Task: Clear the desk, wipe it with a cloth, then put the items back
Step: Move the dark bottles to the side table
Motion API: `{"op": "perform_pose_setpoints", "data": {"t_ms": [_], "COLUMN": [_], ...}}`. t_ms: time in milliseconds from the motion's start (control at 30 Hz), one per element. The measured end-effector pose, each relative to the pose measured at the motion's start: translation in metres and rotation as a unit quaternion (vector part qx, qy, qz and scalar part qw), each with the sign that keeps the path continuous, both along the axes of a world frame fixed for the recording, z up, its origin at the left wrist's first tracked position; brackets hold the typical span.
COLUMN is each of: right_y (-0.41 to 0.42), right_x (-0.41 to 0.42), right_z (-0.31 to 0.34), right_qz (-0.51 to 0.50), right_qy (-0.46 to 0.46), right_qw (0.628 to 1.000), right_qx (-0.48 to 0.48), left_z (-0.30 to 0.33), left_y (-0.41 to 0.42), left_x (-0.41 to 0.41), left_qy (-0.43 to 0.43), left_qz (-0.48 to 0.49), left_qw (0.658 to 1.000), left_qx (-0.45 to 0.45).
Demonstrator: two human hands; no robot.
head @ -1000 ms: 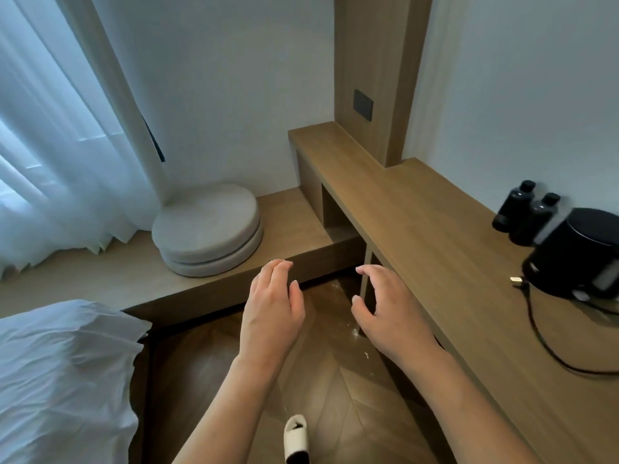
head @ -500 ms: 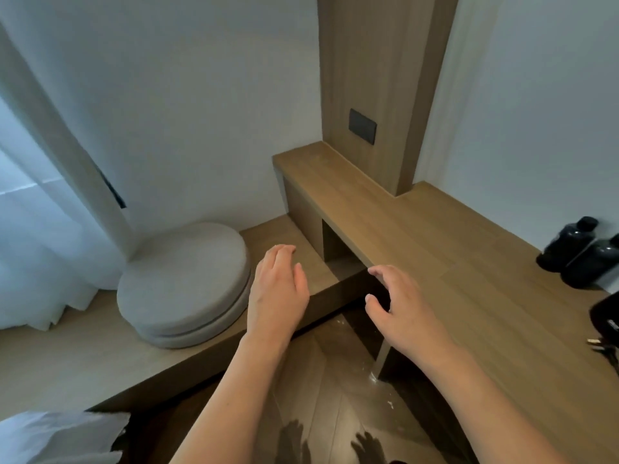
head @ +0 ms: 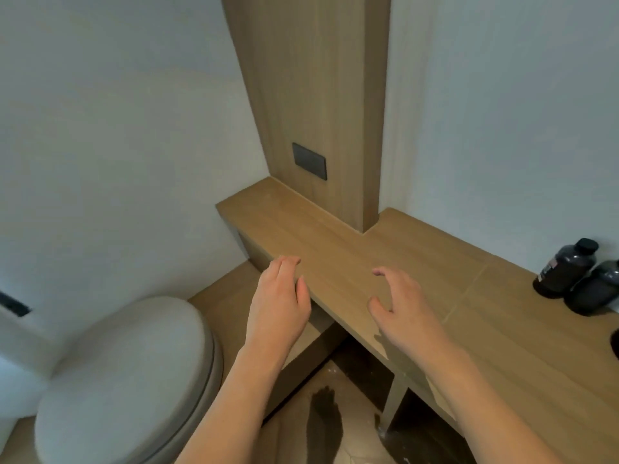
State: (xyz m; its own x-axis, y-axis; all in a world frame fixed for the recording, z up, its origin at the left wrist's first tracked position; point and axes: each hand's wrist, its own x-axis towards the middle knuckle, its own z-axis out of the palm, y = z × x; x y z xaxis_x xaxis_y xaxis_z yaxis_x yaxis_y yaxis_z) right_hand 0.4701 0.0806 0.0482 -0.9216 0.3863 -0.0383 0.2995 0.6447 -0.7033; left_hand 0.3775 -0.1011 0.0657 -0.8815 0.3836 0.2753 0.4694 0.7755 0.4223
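A long wooden desk (head: 335,236) runs from the wall corner toward the lower right. Two dark bottles (head: 566,269) stand at its far right against the wall, and the edge of a black appliance (head: 615,343) shows at the right border. My left hand (head: 278,303) hovers at the desk's front left edge, fingers relaxed and holding nothing. Over the bare desk top my right hand (head: 398,309) hangs with fingers loosely curved, also holding nothing. No cloth is in view.
A round grey cushion stack (head: 127,380) lies on the low wooden platform at the lower left. A wooden column (head: 321,95) with a dark wall plate (head: 308,161) rises behind the desk. Dark floor shows under the desk between my arms.
My view has swung up and toward the desk. Both hands moved forward over the desk's front edge. The curtain, the bed and most of the black appliance have left the view.
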Motion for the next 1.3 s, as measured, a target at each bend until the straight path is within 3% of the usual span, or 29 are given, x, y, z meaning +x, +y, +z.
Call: {"op": "perform_pose_setpoints", "data": {"t_ms": [400,633,900,1300], "right_y": [0.095,0.142,0.187,0.333], "right_x": [-0.01,0.008,0.062,0.08], "right_z": [-0.022,-0.016,-0.023,-0.057], "right_qz": [-0.198,-0.35,-0.487,-0.509], "right_qy": [-0.033,-0.005,0.013,0.045], "right_qw": [0.979,0.937,0.873,0.858], "right_qx": [-0.02,0.014,-0.025,-0.056], "left_z": [-0.017,-0.019,-0.033,-0.037], "left_y": [0.151,0.247,0.33,0.462], "left_x": [-0.091,-0.115,-0.082,-0.036], "left_qy": [-0.062,-0.084,-0.184,-0.192], "left_qz": [-0.21,-0.334,-0.42,-0.483], "left_qw": [0.976,0.938,0.887,0.853], "left_qx": [-0.013,0.023,0.055,-0.038]}}
